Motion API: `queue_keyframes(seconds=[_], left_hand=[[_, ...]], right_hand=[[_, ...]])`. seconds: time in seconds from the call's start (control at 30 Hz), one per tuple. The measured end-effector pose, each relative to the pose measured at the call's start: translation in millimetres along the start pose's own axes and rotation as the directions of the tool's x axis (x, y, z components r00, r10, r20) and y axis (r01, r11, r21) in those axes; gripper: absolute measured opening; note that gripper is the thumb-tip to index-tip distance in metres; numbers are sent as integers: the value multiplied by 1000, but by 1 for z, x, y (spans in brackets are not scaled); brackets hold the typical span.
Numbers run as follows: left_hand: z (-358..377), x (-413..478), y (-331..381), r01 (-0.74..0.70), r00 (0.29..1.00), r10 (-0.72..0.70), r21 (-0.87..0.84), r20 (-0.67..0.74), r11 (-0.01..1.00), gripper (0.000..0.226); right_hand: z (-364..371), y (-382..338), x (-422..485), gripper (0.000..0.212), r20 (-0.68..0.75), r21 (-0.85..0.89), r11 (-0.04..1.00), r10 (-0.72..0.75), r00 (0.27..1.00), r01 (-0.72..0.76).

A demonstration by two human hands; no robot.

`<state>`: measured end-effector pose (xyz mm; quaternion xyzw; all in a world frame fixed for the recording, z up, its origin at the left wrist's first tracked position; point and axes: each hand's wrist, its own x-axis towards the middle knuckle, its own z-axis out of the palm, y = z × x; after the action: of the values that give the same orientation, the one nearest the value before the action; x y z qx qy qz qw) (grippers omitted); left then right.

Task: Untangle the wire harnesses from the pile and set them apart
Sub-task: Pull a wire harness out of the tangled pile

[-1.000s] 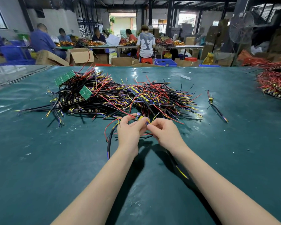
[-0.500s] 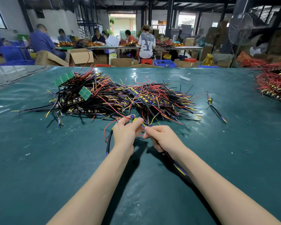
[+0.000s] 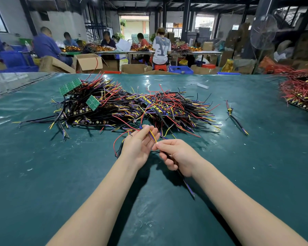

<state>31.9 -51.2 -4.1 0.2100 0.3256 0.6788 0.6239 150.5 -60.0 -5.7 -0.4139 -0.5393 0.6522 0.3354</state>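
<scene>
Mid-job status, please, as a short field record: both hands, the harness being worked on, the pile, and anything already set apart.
left hand: fingers nearly straight, coloured wire ends lying across them
right hand: curled round the held harness, whose black tail trails toward the person
pile: tangled, just beyond the hands; green boards on its left side
single harness: lies apart from the pile, to the right, on the table
second pile: at the far right edge, mostly red wires
</scene>
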Motion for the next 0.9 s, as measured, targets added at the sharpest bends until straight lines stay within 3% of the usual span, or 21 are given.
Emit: queue_keyframes(seconds=[0.13,0.27,0.4,0.47,0.57,0.63,0.7,0.8,0.9], left_hand=[[-2,1,8,98,995,-96,-100,30,990,17],[-5,1,12,59,998,-61,-73,-29,996,16],[-5,0,10,25,998,-19,-112,56,993,17],[-4,-1,6,-78,995,82,-61,65,995,15],[-5,0,0,-307,951,309,192,24,932,15],[-5,0,0,-342,937,348,228,13,912,15],[-4,0,3,-289,955,294,106,-35,952,17],[-2,2,9,-120,990,95,-268,-103,956,22],[-3,4,14,-21,998,-2,-337,-69,941,24]], right_hand=[[0,1,-3,24,15,26,998,52,999,-53],[0,2,-4,26,26,30,997,76,997,-76],[-2,2,-3,26,-4,132,988,85,996,-84],[-5,2,-3,25,-10,187,978,94,996,-91],[-5,1,-3,21,15,180,979,92,996,-93],[-6,0,-5,20,58,151,982,105,993,-113],[-7,0,-6,22,96,107,985,122,988,-132],[-5,0,-6,23,114,80,990,106,988,-115],[0,2,-6,24,121,49,995,80,989,-87]])
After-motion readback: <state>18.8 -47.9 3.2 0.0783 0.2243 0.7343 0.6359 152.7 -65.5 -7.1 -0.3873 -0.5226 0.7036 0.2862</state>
